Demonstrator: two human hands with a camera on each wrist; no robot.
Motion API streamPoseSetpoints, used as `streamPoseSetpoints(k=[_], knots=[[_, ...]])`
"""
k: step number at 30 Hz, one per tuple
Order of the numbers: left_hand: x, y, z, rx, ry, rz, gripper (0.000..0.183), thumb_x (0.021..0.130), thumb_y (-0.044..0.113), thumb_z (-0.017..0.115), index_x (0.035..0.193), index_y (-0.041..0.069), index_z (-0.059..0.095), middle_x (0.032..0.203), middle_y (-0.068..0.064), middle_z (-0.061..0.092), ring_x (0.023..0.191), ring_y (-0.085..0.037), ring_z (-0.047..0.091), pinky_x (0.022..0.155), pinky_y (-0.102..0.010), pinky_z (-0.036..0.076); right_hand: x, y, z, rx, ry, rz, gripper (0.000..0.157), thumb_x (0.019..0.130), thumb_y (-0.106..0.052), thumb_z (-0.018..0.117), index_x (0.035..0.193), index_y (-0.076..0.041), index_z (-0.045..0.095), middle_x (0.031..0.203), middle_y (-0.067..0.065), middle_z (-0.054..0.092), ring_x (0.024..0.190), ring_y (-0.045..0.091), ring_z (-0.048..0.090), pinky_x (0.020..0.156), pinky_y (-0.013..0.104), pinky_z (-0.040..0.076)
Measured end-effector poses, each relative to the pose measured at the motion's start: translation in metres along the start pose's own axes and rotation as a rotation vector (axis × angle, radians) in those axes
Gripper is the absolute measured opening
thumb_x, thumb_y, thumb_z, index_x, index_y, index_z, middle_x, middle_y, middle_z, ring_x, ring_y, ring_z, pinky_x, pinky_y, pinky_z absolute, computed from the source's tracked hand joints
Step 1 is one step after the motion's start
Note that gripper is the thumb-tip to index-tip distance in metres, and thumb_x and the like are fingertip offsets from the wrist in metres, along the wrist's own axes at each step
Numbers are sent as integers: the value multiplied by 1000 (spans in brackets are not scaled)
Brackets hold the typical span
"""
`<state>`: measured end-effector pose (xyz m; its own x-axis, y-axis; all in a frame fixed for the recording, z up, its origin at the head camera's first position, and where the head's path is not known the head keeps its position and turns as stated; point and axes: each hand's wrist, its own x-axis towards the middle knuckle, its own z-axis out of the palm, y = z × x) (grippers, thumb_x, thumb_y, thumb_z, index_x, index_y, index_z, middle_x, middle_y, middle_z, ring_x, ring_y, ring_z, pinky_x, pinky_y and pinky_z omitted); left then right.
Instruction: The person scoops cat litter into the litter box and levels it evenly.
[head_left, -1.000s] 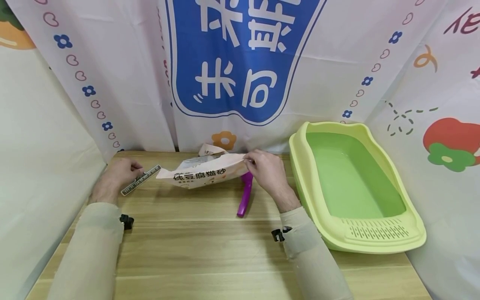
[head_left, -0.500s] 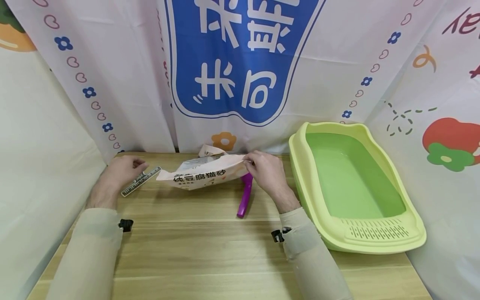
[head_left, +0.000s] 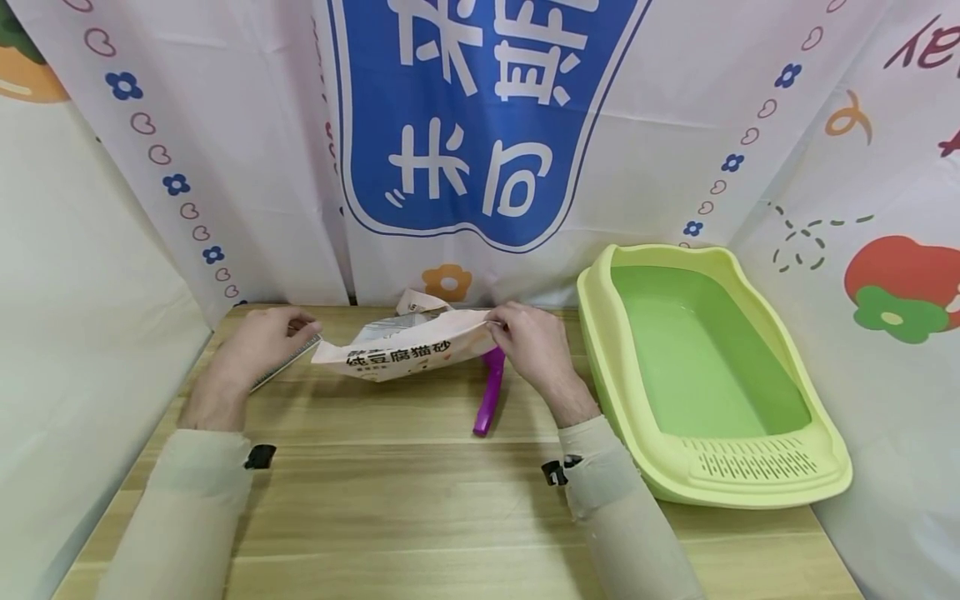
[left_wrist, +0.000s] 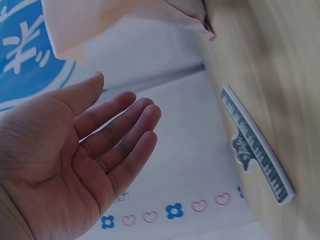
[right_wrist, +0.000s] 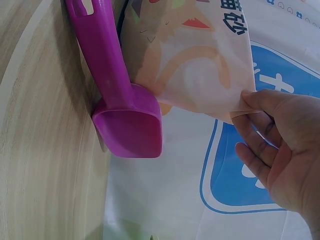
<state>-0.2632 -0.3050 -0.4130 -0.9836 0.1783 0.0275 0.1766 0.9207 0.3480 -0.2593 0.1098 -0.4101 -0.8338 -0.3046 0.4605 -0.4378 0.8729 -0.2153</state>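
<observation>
My right hand pinches the right upper corner of a pale pink cat litter bag between thumb and fingers. The bag's mouth gapes, showing a grey inner side, and its left end hangs unheld. Near that end is my left hand, fingers loosely bent and nothing in them, as the left wrist view confirms. A long, narrow sealing clip, dark with a white edge, lies on the table below the left hand, which partly hides it in the head view. Beside the bag's right end lies a purple scoop.
A light green litter box with high sides stands at the right of the wooden table, close to the right forearm. Printed white cloth walls in the table at the back and both sides.
My left hand has left the clip, its fingers loosening, and moved right toward the bag's left end, now covering much of the clip. My right hand has kept its pinch on the bag.
</observation>
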Motion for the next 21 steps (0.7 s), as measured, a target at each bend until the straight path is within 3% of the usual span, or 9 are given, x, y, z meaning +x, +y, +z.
streamPoseSetpoints(k=[7, 21], knots=[[-4, 23, -4, -16, -35, 5, 53, 110, 48, 51, 134, 4, 65, 131, -24, 71, 122, -46, 66, 106, -65, 49, 0, 1, 1, -1, 9, -1, 9, 100, -32, 73, 103, -27, 80, 101, -11, 79, 90, 14, 77, 72, 38, 60], [-10, 56, 2, 12, -58, 97, 39, 108, 38, 58, 125, 6, 74, 120, -19, 77, 113, -40, 72, 99, -61, 56, 0, 1, 3, 0, 22, -5, 9, 100, -32, 73, 103, -27, 81, 101, -11, 80, 92, 14, 77, 74, 39, 61]])
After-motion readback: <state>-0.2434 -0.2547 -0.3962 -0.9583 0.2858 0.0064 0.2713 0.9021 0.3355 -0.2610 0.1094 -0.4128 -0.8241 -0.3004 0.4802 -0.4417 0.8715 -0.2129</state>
